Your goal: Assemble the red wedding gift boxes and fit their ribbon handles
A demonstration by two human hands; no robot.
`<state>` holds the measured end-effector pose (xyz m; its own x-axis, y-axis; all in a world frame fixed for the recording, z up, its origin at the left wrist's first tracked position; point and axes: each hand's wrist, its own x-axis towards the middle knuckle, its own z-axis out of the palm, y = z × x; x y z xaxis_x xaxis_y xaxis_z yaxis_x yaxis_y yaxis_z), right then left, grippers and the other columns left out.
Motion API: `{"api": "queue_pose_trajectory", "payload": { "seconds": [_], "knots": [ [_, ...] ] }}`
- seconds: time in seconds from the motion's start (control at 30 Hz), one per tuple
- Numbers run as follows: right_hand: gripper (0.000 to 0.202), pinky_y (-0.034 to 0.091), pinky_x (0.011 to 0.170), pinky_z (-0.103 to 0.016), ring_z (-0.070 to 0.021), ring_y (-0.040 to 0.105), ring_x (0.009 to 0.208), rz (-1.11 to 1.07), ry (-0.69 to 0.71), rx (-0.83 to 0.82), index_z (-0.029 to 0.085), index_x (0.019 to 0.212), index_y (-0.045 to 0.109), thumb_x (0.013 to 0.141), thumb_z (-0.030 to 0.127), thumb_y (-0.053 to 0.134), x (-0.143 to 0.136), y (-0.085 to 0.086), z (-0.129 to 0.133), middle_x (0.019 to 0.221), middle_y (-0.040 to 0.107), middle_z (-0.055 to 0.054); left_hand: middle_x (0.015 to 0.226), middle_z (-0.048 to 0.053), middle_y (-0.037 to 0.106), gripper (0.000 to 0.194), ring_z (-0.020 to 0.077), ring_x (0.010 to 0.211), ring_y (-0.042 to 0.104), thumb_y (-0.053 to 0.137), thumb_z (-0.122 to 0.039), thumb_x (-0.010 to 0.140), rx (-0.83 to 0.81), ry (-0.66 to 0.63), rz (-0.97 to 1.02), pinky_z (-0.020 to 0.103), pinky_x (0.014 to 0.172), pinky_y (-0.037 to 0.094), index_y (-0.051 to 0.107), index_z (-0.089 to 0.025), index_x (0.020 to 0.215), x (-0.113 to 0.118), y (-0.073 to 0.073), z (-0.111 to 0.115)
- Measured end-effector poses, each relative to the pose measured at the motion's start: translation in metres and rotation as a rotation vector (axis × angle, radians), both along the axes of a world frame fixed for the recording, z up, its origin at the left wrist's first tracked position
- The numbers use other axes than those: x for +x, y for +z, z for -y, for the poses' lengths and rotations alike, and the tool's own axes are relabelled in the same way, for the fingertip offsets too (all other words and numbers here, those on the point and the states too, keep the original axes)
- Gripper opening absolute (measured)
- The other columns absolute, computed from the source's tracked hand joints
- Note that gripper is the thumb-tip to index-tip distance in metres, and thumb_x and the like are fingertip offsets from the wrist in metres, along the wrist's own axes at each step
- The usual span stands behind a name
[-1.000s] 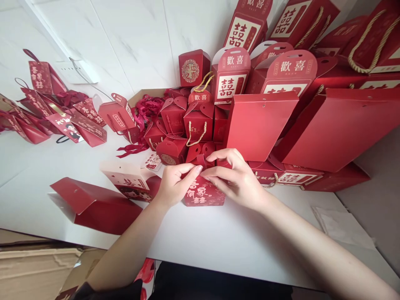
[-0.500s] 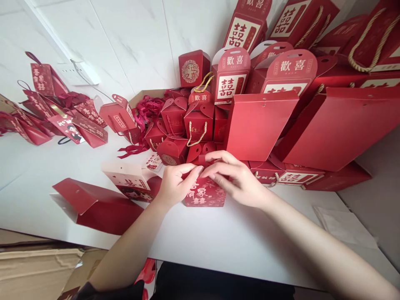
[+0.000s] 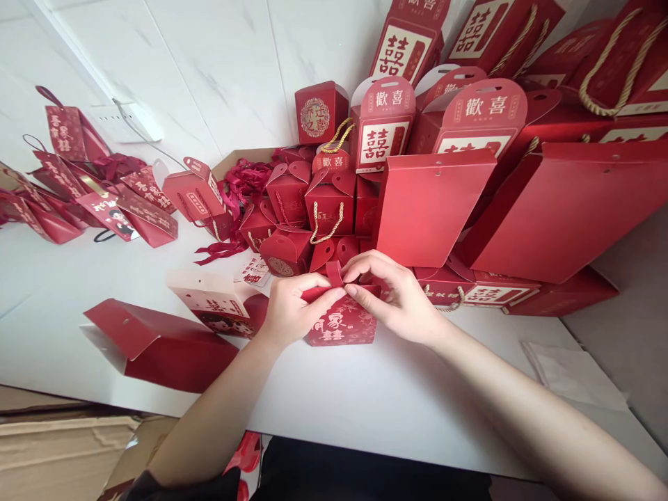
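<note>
A small red box point(image 3: 342, 327) with pale printed characters stands upright on the white table. A red ribbon loop point(image 3: 335, 273) rises from its top between my hands. My left hand point(image 3: 292, 306) pinches the box's top edge at the left, thumb stretched toward the ribbon's base. On the right, my right hand point(image 3: 389, 296) has thumb and index finger closed at the same top edge, beside the ribbon. The fingertips of both hands nearly meet there. The back of the box and the fingers behind it are hidden.
Many red gift boxes point(image 3: 328, 202) crowd the back of the white table point(image 3: 396, 403). A red box point(image 3: 167, 344) lies at the left, near a white-and-red box point(image 3: 209, 299). Ribboned boxes point(image 3: 67, 132) stand far left. Cardboard point(image 3: 62, 452) shows at the lower left.
The ribbon loop now stands up clearly above the box. My right fingers have closed in from above it to the top edge, and my left thumb has shifted slightly right.
</note>
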<state>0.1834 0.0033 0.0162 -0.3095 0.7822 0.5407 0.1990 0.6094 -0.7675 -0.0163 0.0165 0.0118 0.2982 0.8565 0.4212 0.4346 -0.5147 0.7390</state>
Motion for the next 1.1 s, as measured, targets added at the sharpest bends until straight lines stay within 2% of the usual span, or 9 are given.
{"api": "queue_pose_trajectory", "payload": {
  "seconds": [0.1, 0.17, 0.3, 0.4, 0.53, 0.63, 0.8, 0.93, 1.1],
  "knots": [
    [0.005, 0.053, 0.074, -0.031, -0.0164, 0.062, 0.085, 0.001, 0.003, -0.130, 0.021, 0.097, 0.061, 0.097, 0.025, 0.057, 0.000, -0.002, 0.000, 0.096, 0.066, -0.003, 0.063, 0.000, 0.068, 0.023, 0.0099, 0.057, 0.056, 0.071, -0.033, 0.085, 0.046, 0.002, -0.031, 0.021, 0.058, 0.044, 0.070, -0.014, 0.072, -0.001, 0.001, 0.000],
    [0.009, 0.053, 0.071, -0.030, -0.0157, 0.062, 0.082, -0.009, 0.008, -0.172, 0.021, 0.097, 0.061, 0.098, 0.029, 0.056, 0.000, -0.003, 0.000, 0.094, 0.066, -0.003, 0.064, 0.000, 0.068, 0.023, 0.0103, 0.058, 0.056, 0.070, -0.033, 0.086, 0.058, -0.004, -0.050, 0.021, 0.058, 0.044, 0.071, -0.014, 0.072, -0.001, 0.002, 0.001],
    [0.007, 0.053, 0.089, -0.035, -0.0188, 0.063, 0.098, -0.065, -0.022, -0.052, 0.022, 0.097, 0.064, 0.094, 0.028, 0.064, -0.004, -0.003, 0.003, 0.102, 0.065, -0.005, 0.071, 0.001, 0.073, 0.018, 0.0121, 0.063, 0.062, 0.071, -0.030, 0.084, 0.037, 0.011, -0.052, 0.021, 0.062, 0.047, 0.073, -0.014, 0.077, 0.001, 0.003, 0.003],
    [0.006, 0.053, 0.089, -0.035, -0.0186, 0.063, 0.097, -0.081, -0.061, 0.013, 0.022, 0.095, 0.068, 0.091, 0.026, 0.069, -0.010, -0.004, 0.006, 0.102, 0.066, -0.005, 0.073, 0.001, 0.074, 0.012, 0.0127, 0.065, 0.064, 0.072, -0.026, 0.082, 0.017, 0.029, -0.033, 0.021, 0.062, 0.048, 0.074, -0.015, 0.078, 0.004, 0.002, 0.005],
    [0.009, 0.055, 0.077, -0.031, -0.0153, 0.065, 0.080, -0.247, -0.108, -0.153, 0.021, 0.086, 0.067, 0.091, 0.029, 0.069, -0.016, -0.012, 0.005, 0.086, 0.069, -0.001, 0.073, 0.001, 0.074, 0.013, 0.0128, 0.066, 0.065, 0.074, -0.028, 0.080, -0.040, 0.006, -0.012, 0.021, 0.064, 0.049, 0.074, -0.015, 0.078, 0.005, 0.002, 0.004],
    [0.015, 0.057, 0.075, -0.031, -0.0155, 0.067, 0.077, -0.359, -0.120, -0.242, 0.021, 0.084, 0.067, 0.087, 0.035, 0.073, -0.019, -0.017, 0.004, 0.084, 0.071, -0.001, 0.074, 0.001, 0.074, 0.016, 0.0133, 0.066, 0.065, 0.076, -0.031, 0.079, -0.111, -0.015, -0.010, 0.021, 0.064, 0.049, 0.075, -0.016, 0.079, 0.004, 0.003, 0.002],
    [0.020, 0.057, 0.072, -0.032, -0.0161, 0.066, 0.073, -0.365, -0.113, -0.239, 0.021, 0.082, 0.069, 0.083, 0.039, 0.077, -0.020, -0.017, 0.005, 0.079, 0.071, -0.001, 0.071, 0.002, 0.072, 0.020, 0.0143, 0.066, 0.064, 0.075, -0.034, 0.081, -0.161, -0.071, 0.009, 0.022, 0.063, 0.049, 0.074, -0.014, 0.075, 0.001, 0.005, 0.000],
    [0.016, 0.055, 0.073, -0.030, -0.0148, 0.064, 0.077, -0.340, -0.044, -0.263, 0.022, 0.088, 0.066, 0.088, 0.037, 0.072, -0.015, -0.014, 0.003, 0.085, 0.068, -0.001, 0.078, 0.004, 0.072, 0.022, 0.0149, 0.070, 0.063, 0.068, -0.034, 0.087, -0.207, -0.162, 0.019, 0.023, 0.065, 0.049, 0.075, -0.014, 0.086, -0.005, 0.007, -0.002],
    [0.017, 0.052, 0.081, -0.031, -0.0156, 0.059, 0.088, -0.218, 0.020, -0.274, 0.021, 0.095, 0.058, 0.091, 0.035, 0.067, -0.007, -0.011, -0.001, 0.094, 0.061, -0.002, 0.068, 0.001, 0.061, 0.024, 0.0114, 0.062, 0.054, 0.061, -0.035, 0.092, -0.187, -0.185, -0.007, 0.021, 0.059, 0.042, 0.069, -0.013, 0.084, -0.011, 0.007, -0.005]
  ]
}}
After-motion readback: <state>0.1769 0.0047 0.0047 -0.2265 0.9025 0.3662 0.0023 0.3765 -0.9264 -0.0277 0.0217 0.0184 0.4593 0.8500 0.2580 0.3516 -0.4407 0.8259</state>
